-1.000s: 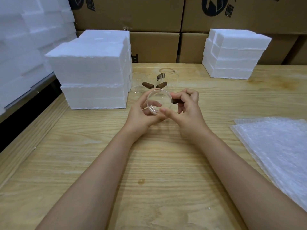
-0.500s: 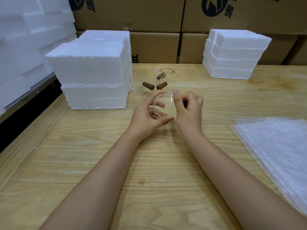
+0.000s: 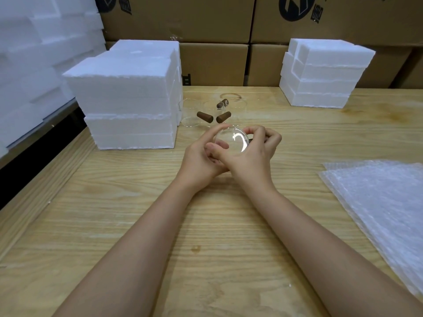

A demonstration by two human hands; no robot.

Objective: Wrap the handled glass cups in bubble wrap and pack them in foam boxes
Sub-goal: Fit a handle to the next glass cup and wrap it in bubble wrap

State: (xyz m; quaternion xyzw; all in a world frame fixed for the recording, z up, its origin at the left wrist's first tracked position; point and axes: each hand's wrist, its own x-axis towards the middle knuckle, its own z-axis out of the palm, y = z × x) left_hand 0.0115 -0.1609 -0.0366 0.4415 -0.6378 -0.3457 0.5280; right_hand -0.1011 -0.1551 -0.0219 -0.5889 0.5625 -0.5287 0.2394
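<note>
though my right hand (image 3: 254, 154) hides most of its dark handle, the clear round glass cup (image 3: 231, 140) sits gripped between its curled fingers and my left hand (image 3: 198, 157), over the pale wooden table (image 3: 137, 202).

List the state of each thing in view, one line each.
held glass cup: unwrapped, tipped on its side, gripped by both hands.
left hand: fingers curled round the cup.
right hand: fingers curled on the cup.
spare glass cups: three, unwrapped, standing on the table.
bubble wrap: flat stack, untouched.
left foam boxes: stacked, none open.
right foam boxes: stacked, none open.
</note>
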